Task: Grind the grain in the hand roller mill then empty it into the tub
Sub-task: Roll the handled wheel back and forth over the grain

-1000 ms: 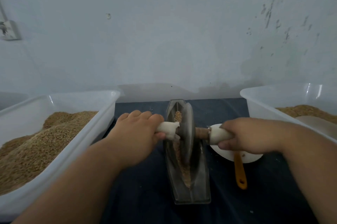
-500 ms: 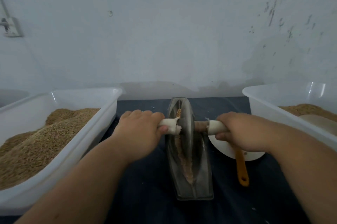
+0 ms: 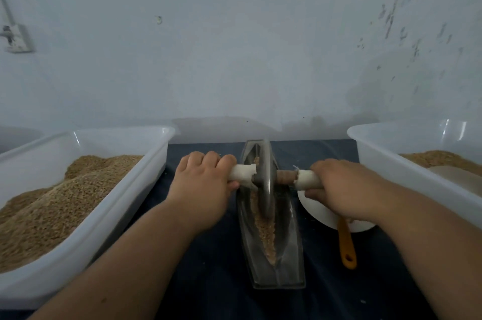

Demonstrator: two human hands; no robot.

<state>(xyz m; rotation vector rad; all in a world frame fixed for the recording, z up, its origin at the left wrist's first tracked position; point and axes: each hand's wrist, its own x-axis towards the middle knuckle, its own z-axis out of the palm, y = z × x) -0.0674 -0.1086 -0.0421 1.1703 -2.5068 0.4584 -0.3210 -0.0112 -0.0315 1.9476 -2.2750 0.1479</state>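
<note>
Hand roller mill (image 3: 271, 215), a boat-shaped metal trough with an upright wheel (image 3: 265, 179), sits at centre frame on a dark cloth (image 3: 208, 254). Crushed grain (image 3: 267, 233) lies along its groove. The left hand (image 3: 206, 184) and right hand (image 3: 339, 189) each have their fingers curled tight around a white-wrapped axle handle either side of the wheel. A grain-filled tub (image 3: 146, 176) stands at left, another tub (image 3: 386, 158) at right.
</note>
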